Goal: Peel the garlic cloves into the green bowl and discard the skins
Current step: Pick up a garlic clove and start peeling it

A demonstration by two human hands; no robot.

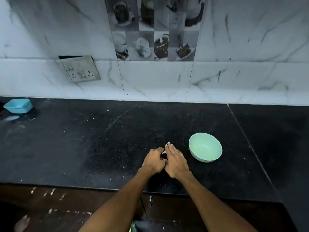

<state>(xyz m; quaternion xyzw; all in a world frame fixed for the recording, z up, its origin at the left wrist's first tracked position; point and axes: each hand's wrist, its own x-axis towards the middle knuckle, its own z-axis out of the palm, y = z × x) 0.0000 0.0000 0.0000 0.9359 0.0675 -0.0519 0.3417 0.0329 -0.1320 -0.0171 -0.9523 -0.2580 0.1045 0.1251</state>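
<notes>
**Inspector:** Head view, one frame. Both hands meet over the black countertop (83, 148), side by side and touching near the thumbs. The left hand (154, 160) has its fingers curled inward toward the meeting point. The right hand (175, 162) lies with fingers straight and together, pointing away from the person, nails visible at the tips.

**Clerk:** What is held?

**Inspector:** A small pale sliver (163, 152) shows in the gap between the two hands, at the far end of the left fingers. It may be garlic or its skin; I cannot tell which, nor whether the left fingers pinch it or merely lie against it. The right hand is flat and grips nothing that I can see.

**Clerk:** Position of the task items?

**Inspector:** The green bowl (205, 147) stands on the counter just to the right of the right hand, slightly beyond it, apart from the fingers. Its inside looks bare in this view. Pale specks are scattered on the counter around the hands, too small to identify.

**Clerk:** Other items?

**Inspector:** A blue container (18, 106) sits far to the left of the hands, against the wall. Behind the hands rises a marbled tile wall (250, 47) with a switch-and-socket plate (78, 69) up and to the left, and a panel of picture tiles (153, 29) straight above. Nearer than the hands, below the counter edge, a dark cabinet front (50, 206) carries pale marks.
</notes>
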